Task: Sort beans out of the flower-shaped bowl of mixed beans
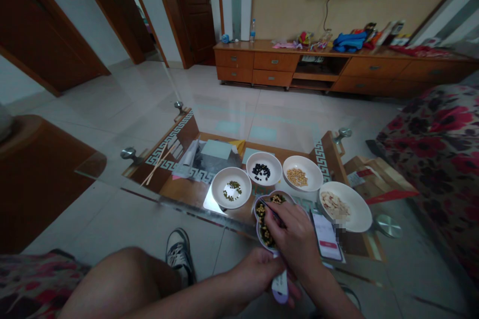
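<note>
My left hand [262, 264] is closed around the pale purple handle [280, 289] of a scalloped dish [258, 224], near the glass table's front edge. Mixed dark and yellowish beans lie in the dish. Over its right side, my right hand [295, 229] pinches a slim dark tool [275, 213], whose tip points into the beans; its exact kind is unclear. White bowls stand beyond: one with small greenish beans [232, 187], one with black beans [264, 169] and one with yellow beans [302, 173]. Pale flat pieces fill part of another bowl [357, 209] at the right.
A phone [325, 234] lies right of my right hand. Wooden chopsticks [159, 163] rest at the table's left. Papers [213, 154] show near its middle, and a brown paper bag [377, 177] stands right. A long cabinet [273, 62] lines the far wall.
</note>
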`<state>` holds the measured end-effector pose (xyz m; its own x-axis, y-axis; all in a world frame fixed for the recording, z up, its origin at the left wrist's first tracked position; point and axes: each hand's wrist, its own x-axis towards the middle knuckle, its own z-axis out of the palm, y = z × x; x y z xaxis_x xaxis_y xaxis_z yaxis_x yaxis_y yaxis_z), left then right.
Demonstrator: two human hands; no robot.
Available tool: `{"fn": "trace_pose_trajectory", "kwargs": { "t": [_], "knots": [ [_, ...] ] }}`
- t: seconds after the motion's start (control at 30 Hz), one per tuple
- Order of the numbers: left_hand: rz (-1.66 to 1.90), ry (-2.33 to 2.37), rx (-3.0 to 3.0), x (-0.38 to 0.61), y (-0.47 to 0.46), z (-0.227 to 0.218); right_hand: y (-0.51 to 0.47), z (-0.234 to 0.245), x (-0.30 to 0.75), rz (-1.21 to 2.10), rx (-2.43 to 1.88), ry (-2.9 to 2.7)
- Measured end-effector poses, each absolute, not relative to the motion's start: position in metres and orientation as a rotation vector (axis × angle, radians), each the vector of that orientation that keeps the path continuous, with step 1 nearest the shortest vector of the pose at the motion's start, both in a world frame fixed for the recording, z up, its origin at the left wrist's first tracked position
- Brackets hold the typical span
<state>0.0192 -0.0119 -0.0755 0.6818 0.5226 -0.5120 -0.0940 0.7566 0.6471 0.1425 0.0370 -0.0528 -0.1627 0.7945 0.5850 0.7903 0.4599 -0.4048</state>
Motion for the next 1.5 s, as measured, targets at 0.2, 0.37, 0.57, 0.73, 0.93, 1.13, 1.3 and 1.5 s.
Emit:
{"fn": "trace_pose_trajectory", "kwargs": {
  "t": [0.2,0.37,0.57,0.73,0.93,1.13,1.3,1.5],
  "knots": [
    [0.428,0.758,0.678,0.018,-0.008,-0.063,0.040,-0.060,0.119,0.070,-1.294,-1.932],
    [0.456,0.763,0.655,0.020,-0.008,-0.064,0.045,-0.061,0.114,0.159,-1.331,-1.898],
    [0.397,0.762,0.606,0.023,-0.011,-0.077,0.046,-0.059,0.135,0.143,-1.395,-1.873],
    [0.379,0.837,0.623,0.024,-0.013,-0.091,0.042,-0.061,0.157,0.187,-1.458,-1.855],
    [0.375,0.842,0.668,0.022,-0.012,-0.090,0.034,-0.069,0.172,0.310,-1.613,-1.832],
    [0.380,0.856,0.668,0.023,-0.014,-0.092,0.027,-0.073,0.181,0.374,-1.695,-1.873],
    [0.381,0.842,0.675,0.023,-0.015,-0.093,0.024,-0.075,0.184,0.309,-1.624,-1.955],
    [0.397,0.854,0.670,0.023,-0.015,-0.094,0.024,-0.078,0.182,0.116,-1.590,-2.003]
  ]
}}
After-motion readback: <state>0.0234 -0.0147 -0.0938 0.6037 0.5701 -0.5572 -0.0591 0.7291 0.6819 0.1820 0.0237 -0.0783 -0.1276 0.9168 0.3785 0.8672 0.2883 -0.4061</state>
